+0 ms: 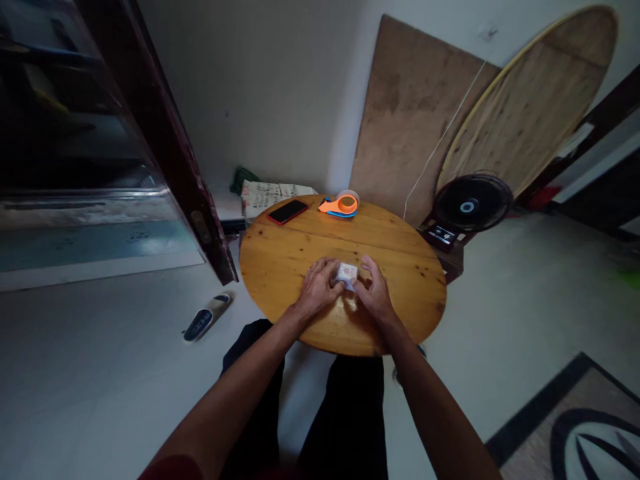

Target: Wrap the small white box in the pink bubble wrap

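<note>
Small white box [347, 272] between left hand [319, 287], clasped on it, and right hand [374, 293], loosely spread, thumb at its edge

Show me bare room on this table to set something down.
Bare wood lies on the table, right of the right hand toward the fan, and between the phone and the left hand. It's crowded near the middle, where both hands flank the small white box, and at the far edge, around the orange tape dispenser.
</note>
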{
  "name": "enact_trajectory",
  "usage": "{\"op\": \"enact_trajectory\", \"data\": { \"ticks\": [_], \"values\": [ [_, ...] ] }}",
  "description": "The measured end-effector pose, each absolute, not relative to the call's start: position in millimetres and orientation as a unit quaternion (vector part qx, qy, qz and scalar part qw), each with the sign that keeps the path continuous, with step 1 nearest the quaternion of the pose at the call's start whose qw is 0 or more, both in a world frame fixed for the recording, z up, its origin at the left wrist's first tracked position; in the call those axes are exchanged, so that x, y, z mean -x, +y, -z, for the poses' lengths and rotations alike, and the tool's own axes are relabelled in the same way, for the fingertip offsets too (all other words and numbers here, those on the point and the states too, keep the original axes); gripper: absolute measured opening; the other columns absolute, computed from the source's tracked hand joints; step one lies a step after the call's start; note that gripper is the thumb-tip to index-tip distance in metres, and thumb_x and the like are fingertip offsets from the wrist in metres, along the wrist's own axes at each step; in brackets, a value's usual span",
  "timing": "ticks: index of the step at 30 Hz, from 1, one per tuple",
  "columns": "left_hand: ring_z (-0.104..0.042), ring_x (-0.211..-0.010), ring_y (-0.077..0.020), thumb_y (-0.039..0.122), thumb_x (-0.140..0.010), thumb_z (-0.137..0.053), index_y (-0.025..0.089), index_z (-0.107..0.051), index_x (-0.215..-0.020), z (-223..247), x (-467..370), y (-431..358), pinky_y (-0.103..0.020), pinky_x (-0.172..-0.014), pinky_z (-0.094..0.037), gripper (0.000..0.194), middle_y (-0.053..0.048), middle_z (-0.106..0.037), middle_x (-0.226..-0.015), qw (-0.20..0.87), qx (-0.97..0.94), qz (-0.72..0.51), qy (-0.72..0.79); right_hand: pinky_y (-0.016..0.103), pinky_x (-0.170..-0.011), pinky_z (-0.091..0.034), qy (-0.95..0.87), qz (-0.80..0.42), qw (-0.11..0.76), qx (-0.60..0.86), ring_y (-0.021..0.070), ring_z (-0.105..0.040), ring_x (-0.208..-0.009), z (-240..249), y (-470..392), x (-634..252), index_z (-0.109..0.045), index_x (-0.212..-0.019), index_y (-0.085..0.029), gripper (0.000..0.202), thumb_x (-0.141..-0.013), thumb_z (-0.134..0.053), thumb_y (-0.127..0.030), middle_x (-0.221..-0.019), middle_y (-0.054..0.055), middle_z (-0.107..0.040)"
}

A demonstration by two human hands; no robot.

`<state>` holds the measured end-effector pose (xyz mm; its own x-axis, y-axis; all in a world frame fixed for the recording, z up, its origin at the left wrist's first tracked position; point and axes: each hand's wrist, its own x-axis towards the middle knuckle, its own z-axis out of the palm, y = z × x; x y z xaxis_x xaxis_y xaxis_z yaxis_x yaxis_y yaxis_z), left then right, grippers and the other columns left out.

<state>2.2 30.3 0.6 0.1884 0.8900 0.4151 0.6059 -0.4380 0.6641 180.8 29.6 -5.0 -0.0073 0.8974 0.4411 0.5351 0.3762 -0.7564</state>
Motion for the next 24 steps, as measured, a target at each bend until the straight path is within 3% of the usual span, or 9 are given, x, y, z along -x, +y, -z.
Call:
{"op": "enact_trajectory", "data": {
  "ticks": [4,10,17,24],
  "values": [
    [-0.049,-0.123,-0.0247,0.026,-0.080,-0.062,0.023,-0.056,-0.128,0,-3,31,-0.041,-0.107,-0.038,0.048,-0.009,-0.054,-0.131,0.186,-0.757,-0.384,0.496,0.046,-0.102,-0.043,-0.613,-0.297,0.510,0.525,0.0262,-0.055,-0.120,-2,32,-182,-0.051,-0.128,-0.021,0.054,-0.079,-0.060,-0.042,-0.132,0.013,-0.057],
    [-0.051,-0.116,-0.0232,0.025,-0.082,-0.059,0.024,-0.055,-0.128,-2,-3,29,-0.039,-0.103,-0.039,0.046,-0.007,-0.058,-0.123,0.186,-0.763,-0.383,0.485,0.036,-0.090,-0.048,-0.579,-0.378,0.509,0.512,0.0225,-0.063,-0.097,-25,43,-186,-0.069,-0.088,-0.020,0.029,-0.074,-0.066,-0.045,-0.100,0.006,-0.071],
    [-0.051,-0.115,-0.0240,0.026,-0.082,-0.058,0.025,-0.054,-0.130,-6,-2,27,-0.040,-0.103,-0.039,0.048,-0.007,-0.058,-0.122,0.190,-0.768,-0.371,0.486,0.033,-0.082,-0.048,-0.588,-0.426,0.426,0.539,0.0230,-0.065,-0.092,-35,55,-181,-0.075,-0.088,-0.017,0.045,-0.074,-0.062,-0.058,-0.093,0.008,-0.074],
    [-0.047,-0.125,-0.0249,0.024,-0.082,-0.059,0.025,-0.049,-0.134,-3,-2,28,-0.042,-0.108,-0.037,0.053,-0.009,-0.051,-0.134,0.187,-0.759,-0.385,0.491,0.032,-0.072,-0.049,-0.572,-0.411,0.461,0.540,0.0200,-0.065,-0.073,-16,77,-177,-0.073,-0.081,-0.015,0.047,-0.072,-0.065,-0.059,-0.079,0.006,-0.072]
  ]
}}
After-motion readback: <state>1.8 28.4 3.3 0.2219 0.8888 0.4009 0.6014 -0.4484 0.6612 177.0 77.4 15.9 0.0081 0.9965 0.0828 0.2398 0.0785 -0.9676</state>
